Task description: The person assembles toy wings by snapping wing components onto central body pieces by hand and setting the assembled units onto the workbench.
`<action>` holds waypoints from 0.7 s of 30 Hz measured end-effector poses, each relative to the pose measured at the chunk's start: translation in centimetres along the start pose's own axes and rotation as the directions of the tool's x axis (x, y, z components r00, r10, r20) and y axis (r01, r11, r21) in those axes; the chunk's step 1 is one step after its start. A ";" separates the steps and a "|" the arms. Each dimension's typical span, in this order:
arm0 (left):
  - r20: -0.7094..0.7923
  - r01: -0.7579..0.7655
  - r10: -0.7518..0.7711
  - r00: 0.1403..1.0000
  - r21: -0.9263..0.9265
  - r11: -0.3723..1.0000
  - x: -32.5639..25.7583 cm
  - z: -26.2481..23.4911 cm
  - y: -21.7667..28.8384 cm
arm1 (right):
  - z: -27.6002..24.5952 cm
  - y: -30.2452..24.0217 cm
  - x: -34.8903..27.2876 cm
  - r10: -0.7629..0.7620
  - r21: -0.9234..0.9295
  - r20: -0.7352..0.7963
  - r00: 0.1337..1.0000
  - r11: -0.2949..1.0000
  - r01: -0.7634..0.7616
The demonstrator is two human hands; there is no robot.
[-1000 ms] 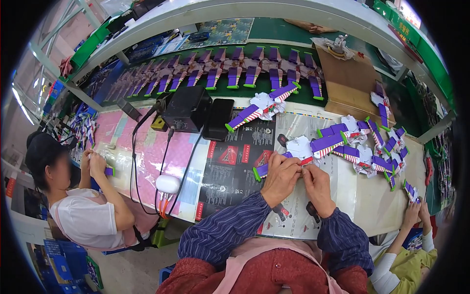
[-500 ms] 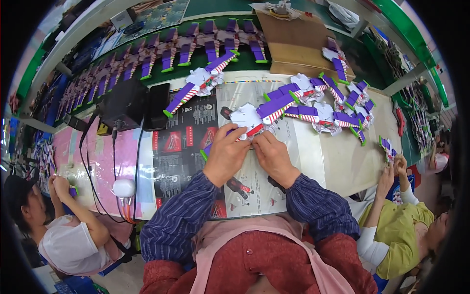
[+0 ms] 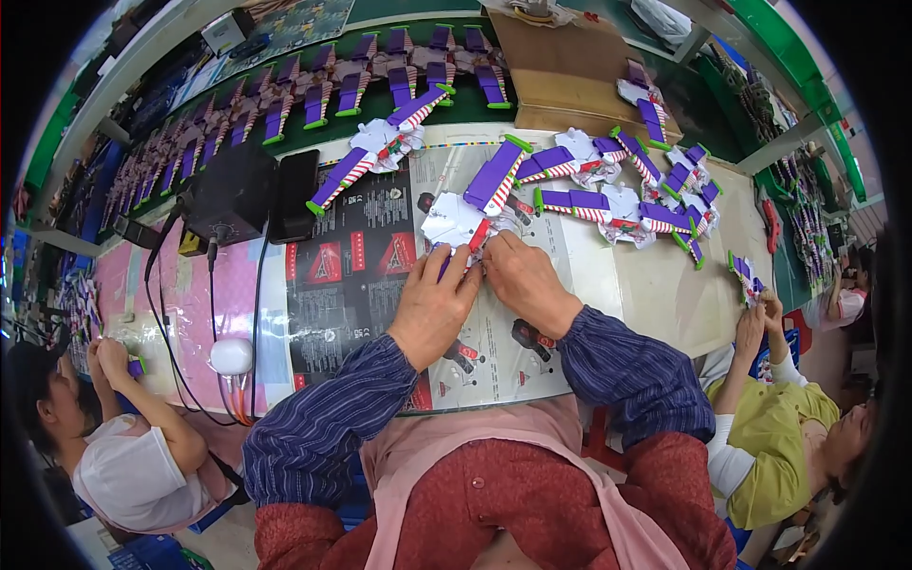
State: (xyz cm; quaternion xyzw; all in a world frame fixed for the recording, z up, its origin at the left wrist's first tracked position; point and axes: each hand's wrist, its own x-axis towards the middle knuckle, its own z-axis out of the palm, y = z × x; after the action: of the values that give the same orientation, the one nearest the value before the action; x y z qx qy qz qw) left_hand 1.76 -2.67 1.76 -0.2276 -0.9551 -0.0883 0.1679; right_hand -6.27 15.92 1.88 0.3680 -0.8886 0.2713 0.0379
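Note:
Between my two hands is a winged toy part with a white body (image 3: 450, 222), a red middle and a purple wing (image 3: 496, 177) edged in red-and-white stripes with a green tip. The wing points away from me, up and to the right. My left hand (image 3: 432, 309) grips the near left side of the body, its fingers covering most of the other wing. Fingers of my right hand (image 3: 528, 277) are closed on the near edge, by the red middle. Whatever lies between the fingertips is hidden.
Similar winged parts lie to the right (image 3: 622, 211) and beyond my left hand (image 3: 385, 144). Rows of them fill a green belt (image 3: 332, 112) behind. A black box (image 3: 233, 195) with cables, a phone (image 3: 296, 195) and a cardboard box (image 3: 556, 71) stand around. Co-workers sit at both sides.
The toy part has turned anticlockwise in my hands, so its right wing now points more steeply away from me. The left wing has slipped mostly out of sight under my left hand.

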 end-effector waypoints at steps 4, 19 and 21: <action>0.038 -0.015 0.012 0.999 0.065 0.998 0.2 -0.1 0.2 | -0.3 0.2 -0.3 -0.048 -0.005 0.001 0.999 0.999 0.048; -0.038 -0.043 0.035 0.999 -0.223 0.974 1.8 0.1 -3.1 | -0.6 -0.7 -3.3 -0.192 -0.025 -0.162 0.968 0.981 0.191; -0.053 -0.053 0.040 0.998 -0.272 0.961 2.0 0.1 -3.0 | -1.9 -0.6 -1.9 -0.151 -0.142 -0.215 0.965 0.982 0.123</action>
State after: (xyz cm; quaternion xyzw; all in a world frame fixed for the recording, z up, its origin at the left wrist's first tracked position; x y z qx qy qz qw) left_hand -1.37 -4.44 2.12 -0.2690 -0.9239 -0.2203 0.1594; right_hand -4.75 17.76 3.27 0.3925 -0.8664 0.2506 0.1801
